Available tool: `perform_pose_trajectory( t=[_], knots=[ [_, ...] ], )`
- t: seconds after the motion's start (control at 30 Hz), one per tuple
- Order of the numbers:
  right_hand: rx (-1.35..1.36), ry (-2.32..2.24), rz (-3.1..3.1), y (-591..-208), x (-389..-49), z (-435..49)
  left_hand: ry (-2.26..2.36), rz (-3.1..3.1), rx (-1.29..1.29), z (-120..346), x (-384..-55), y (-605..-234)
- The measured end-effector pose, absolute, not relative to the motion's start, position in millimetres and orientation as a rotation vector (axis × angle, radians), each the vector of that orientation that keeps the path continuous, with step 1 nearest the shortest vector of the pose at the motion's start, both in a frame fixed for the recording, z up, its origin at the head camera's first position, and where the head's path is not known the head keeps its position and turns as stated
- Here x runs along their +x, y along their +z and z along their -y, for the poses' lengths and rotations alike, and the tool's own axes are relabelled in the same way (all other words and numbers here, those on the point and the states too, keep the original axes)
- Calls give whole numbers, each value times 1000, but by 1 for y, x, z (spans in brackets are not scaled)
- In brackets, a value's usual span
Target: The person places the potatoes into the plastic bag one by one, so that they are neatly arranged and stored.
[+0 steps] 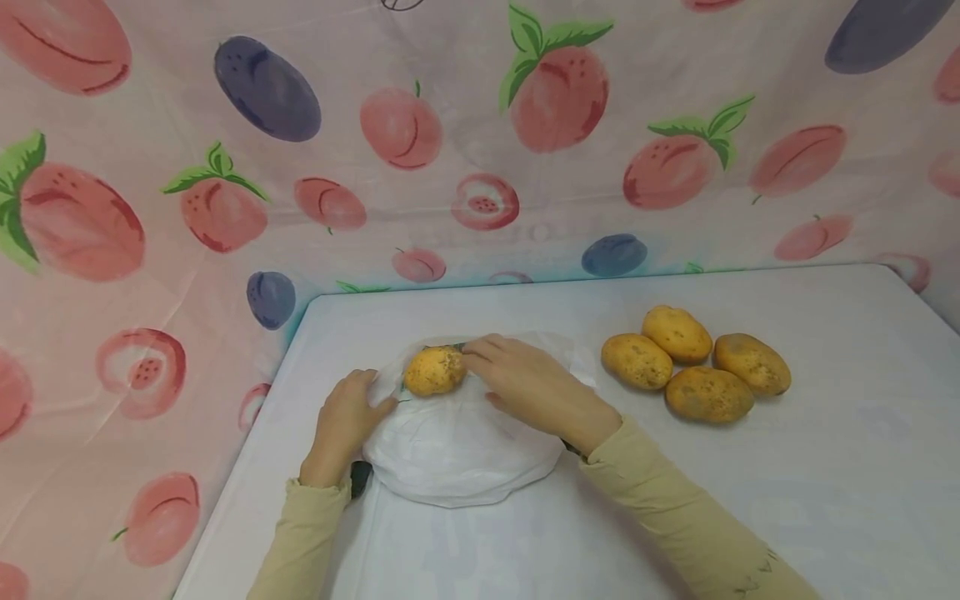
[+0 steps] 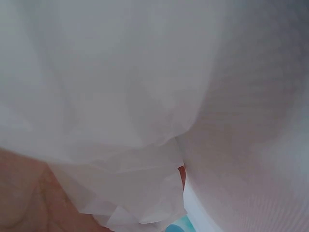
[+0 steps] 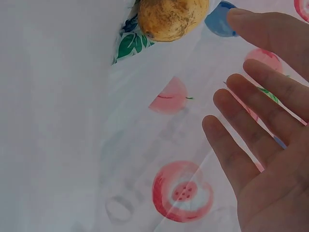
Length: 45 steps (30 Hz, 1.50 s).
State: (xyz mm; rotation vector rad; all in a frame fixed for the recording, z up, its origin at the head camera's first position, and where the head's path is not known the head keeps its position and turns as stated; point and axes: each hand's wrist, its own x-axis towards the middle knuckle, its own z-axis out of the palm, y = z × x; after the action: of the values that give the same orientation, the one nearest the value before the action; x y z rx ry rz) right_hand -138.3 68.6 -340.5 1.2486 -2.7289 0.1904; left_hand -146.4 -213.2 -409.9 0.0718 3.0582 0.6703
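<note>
On the white table (image 1: 825, 500) a thin white plastic bag (image 1: 457, 454) lies flat near the left edge, and one yellow potato (image 1: 435, 372) sits at its far end, at the mouth of the bag. The left hand (image 1: 347, 421) grasps the left rim of the bag, it seems to keep the mouth open and the bag from sliding. The right hand (image 1: 525, 385) is released, its fingers (image 3: 241, 154) straight, and the fingertips touch the right side of the potato, probably to guide it. The potato lies on its side, with its long axis running left to right, slightly tilted; which end is the stem I cannot tell. Four more potatoes (image 1: 693, 367) wait in a close group to the right, well apart from the bag. A cloth with fruit print (image 1: 525, 125) hangs behind.
</note>
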Motion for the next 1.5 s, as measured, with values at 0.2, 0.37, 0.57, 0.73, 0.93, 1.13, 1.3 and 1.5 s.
perform_pose_trajectory(
  t=[0.2,0.37,0.57,0.73,0.93,1.13,1.3,1.5],
  knots=[
    [1236,210,2699,-344,-135,-79,672,-3050,59,214,-146,-409],
    [1219,237,2716,-345,-133,-87,670,-3047,57,214,-146,-409],
    [1183,223,2763,-347,-131,-97,665,-3048,58,213,-146,-408],
    [1156,210,2741,-350,-128,-106,664,-3055,66,214,-146,-409],
    [1134,202,2714,-354,-128,-118,680,-3061,70,214,-146,-410],
    [1099,220,2734,-356,-127,-130,670,-3059,65,215,-147,-412],
    [1052,224,2780,-357,-126,-139,669,-3054,62,215,-148,-413],
    [1021,257,2794,-360,-126,-150,685,-3048,57,215,-148,-414]
  ],
)
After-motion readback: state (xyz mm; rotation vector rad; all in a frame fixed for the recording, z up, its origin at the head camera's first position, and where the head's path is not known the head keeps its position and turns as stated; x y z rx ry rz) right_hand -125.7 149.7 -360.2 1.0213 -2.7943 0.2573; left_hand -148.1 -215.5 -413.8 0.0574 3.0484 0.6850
